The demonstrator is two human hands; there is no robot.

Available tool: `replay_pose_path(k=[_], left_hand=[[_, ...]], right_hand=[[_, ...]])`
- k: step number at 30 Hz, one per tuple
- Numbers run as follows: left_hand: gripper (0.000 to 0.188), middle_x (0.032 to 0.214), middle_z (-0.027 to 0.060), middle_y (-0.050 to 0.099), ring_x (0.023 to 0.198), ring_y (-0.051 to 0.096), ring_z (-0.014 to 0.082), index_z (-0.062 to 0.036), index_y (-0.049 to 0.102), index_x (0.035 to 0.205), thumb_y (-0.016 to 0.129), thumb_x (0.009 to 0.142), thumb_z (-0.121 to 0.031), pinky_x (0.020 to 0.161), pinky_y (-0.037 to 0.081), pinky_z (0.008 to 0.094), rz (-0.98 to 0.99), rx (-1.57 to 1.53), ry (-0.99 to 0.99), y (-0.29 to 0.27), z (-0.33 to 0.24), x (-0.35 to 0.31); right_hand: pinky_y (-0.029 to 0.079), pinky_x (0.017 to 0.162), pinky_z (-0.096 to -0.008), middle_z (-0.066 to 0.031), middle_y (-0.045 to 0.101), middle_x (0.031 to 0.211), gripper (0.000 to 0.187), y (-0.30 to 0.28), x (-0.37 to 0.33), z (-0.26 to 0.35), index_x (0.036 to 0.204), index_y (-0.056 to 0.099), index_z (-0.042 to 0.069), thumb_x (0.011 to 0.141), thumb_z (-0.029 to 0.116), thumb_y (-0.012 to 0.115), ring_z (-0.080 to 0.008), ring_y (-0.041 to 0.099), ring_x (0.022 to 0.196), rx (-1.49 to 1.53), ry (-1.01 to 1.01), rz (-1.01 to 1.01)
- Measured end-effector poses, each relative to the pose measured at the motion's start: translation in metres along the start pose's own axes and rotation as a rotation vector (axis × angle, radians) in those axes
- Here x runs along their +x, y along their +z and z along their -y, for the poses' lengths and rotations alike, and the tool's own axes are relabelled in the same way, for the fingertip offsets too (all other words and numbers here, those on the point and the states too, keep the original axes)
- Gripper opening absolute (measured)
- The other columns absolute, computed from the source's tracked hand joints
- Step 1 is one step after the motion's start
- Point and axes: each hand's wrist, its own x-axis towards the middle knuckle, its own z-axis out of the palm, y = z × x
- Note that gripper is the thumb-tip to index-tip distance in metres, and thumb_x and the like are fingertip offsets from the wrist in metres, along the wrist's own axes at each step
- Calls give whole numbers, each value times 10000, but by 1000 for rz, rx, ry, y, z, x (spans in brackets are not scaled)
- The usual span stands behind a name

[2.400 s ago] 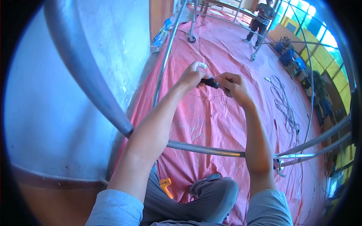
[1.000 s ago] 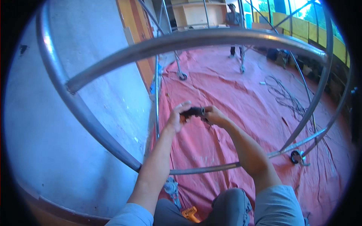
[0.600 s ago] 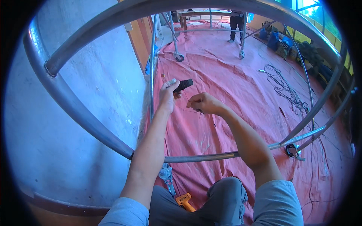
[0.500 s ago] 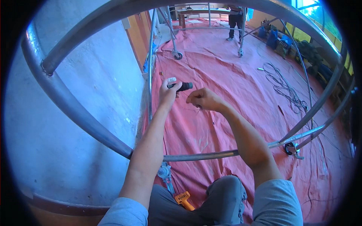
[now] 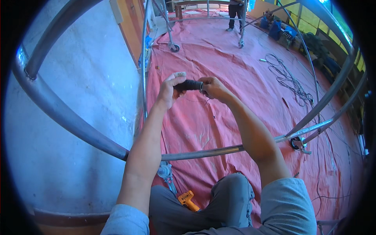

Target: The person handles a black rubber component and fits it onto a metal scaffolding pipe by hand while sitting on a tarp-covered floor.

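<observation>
A short black tube with a ribbed or wrapped surface lies nearly level in front of me, its round open end facing right. Wrapped round its left part is my left hand. A pale, whitish covering shows on one finger of that hand. My right hand is closed in a pinch right at the tube's open end; its fingertips are partly hidden, and I cannot make out what lies between them. Below the hands a thin dark strand hangs in a loose curve.
Curved metal tubing of a wheeled frame surrounds me. An orange cordless tool lies by my legs. A pale wall rises on the left. Red sheeting covers the floor, with coiled cable at right. Another person stands far off.
My right hand has moved up to the tube's right end, where there was a gap before. The tube appears closer and its open end now shows. The view has shifted slightly.
</observation>
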Motion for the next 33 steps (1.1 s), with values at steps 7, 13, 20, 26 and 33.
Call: replay_pose_path(k=[7, 13, 20, 26, 33], left_hand=[[421, 1004, 97, 688, 753, 674, 160, -33, 576, 1322, 749, 1007, -253, 634, 546, 304, -213, -34, 133, -20, 9, 16], [562, 954, 125, 714, 690, 672, 168, -18, 605, 1363, 802, 910, -286, 623, 540, 309, -230, 823, 244, -22, 19, 13], [462, 872, 59, 658, 640, 612, 131, -20, 602, 1320, 738, 956, -268, 537, 471, 294, -3, 61, 13, 5, -4, 1], [458, 855, 41, 646, 635, 601, 118, -31, 601, 1315, 726, 1015, -354, 542, 477, 287, 16, -135, 129, -18, 5, 24], [460, 886, 88, 697, 671, 664, 148, -15, 627, 1317, 717, 995, -330, 609, 542, 329, -353, 868, 456, -27, 29, 25]], right_hand=[[418, 579, -281, 12, 618, 750, 203, 27, -1, 3, 1050, 798, 6, 975, 166, 697, -71, 534, 651, -49, -110, 212], [383, 561, -265, 27, 619, 760, 198, 21, -16, 44, 1036, 801, 32, 1003, 199, 701, -70, 515, 632, -53, -224, 149], [357, 548, -261, 57, 583, 747, 190, -4, -6, 18, 1049, 799, 55, 963, 167, 673, -55, 484, 627, 19, -44, -58], [515, 677, -310, -15, 710, 881, 214, 36, 3, 2, 1069, 773, 16, 970, 165, 655, -104, 622, 765, -168, -266, 195], [494, 686, -305, -16, 699, 862, 201, 39, -12, 39, 1062, 762, 4, 1018, 141, 621, -109, 616, 770, -220, -373, 77]])
